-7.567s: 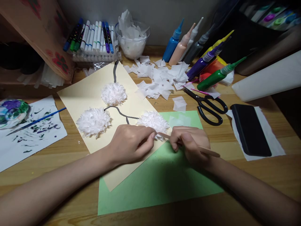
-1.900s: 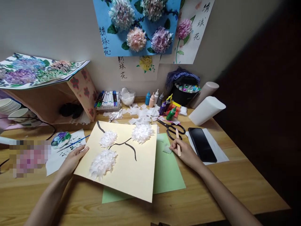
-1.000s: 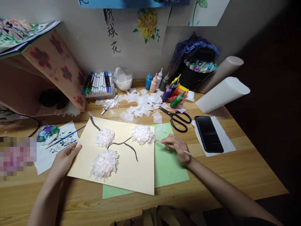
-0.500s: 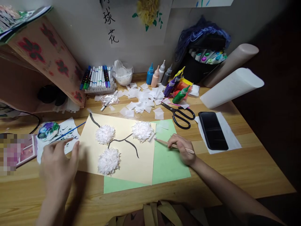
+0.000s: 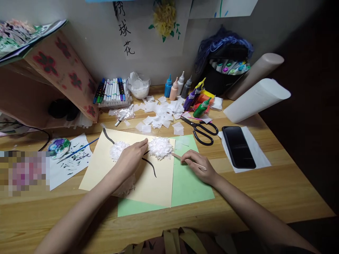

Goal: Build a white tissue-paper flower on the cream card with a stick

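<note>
A cream sheet of paper (image 5: 156, 192) bears black painted branch lines and white ruffled paper flowers. My left hand (image 5: 134, 155) reaches across it, fingers stretched out together, tips beside the left edge of the right-hand flower (image 5: 160, 148). Partly behind that hand is the upper-left flower (image 5: 118, 150); my forearm covers most of the lower flower (image 5: 128, 187). Over a green sheet (image 5: 192, 187), my right hand (image 5: 200, 167) is closed around a thin wooden stick (image 5: 177, 156), whose tip is at the right-hand flower's lower right edge. Whether the tip touches is unclear.
Cut white tissue squares (image 5: 161, 113) lie behind the paper. Black scissors (image 5: 202, 130), small paint bottles (image 5: 173, 90), a phone (image 5: 238, 146) and a white roll (image 5: 256, 100) stand or lie around. At left, a brush (image 5: 79, 150) rests on a paint-smeared sheet (image 5: 66, 173).
My left hand has moved right from beside the painted sheet onto the cream paper by the right-hand flower. My right hand has shifted slightly left with the stick. The view has tilted a little.
</note>
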Demonstrator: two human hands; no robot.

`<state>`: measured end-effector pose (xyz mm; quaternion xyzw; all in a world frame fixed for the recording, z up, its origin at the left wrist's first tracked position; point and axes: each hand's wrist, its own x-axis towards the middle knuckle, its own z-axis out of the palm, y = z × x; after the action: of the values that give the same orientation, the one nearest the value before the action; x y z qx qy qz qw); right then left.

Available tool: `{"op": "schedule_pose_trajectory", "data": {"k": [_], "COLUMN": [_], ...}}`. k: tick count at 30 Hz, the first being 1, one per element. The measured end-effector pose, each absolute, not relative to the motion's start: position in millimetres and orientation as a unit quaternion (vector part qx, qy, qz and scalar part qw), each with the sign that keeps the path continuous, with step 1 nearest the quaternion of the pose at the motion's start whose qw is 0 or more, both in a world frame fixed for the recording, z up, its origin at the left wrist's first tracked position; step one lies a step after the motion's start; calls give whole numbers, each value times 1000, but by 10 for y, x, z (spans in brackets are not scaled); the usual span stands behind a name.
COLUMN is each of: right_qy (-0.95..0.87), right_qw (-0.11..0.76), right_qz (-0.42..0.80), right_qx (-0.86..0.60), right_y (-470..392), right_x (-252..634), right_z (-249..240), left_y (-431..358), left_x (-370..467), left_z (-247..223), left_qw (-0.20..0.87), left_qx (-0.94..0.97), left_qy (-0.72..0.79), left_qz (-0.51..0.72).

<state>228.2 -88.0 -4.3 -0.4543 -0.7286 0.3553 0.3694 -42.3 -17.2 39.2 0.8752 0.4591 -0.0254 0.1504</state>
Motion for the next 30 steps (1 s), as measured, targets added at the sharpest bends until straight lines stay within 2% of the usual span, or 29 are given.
{"op": "schedule_pose_trajectory", "data": {"k": [9,14,24,30], "right_qy": [-751,-728,-644,-667], "right_qw": [366,383,525,475], "right_qz": [329,354,362,367], "right_qx": [-440,-445,-423,-443], "right_y": [-826,-789,-865,-852], "right_x": [2220,2181,2261,2239], "right_z": [-41,-74,-172,-126], "left_y": [-214,-197,-226,-229], "left_x": [-458,-454,-425,-434], "left_z": [451,469,470,453], "left_qw": [186,197,182,181], "left_qx": [865,862,863,860], "left_qy": [461,460,464,470], "left_qz": [-69,-81,-84,-79]}}
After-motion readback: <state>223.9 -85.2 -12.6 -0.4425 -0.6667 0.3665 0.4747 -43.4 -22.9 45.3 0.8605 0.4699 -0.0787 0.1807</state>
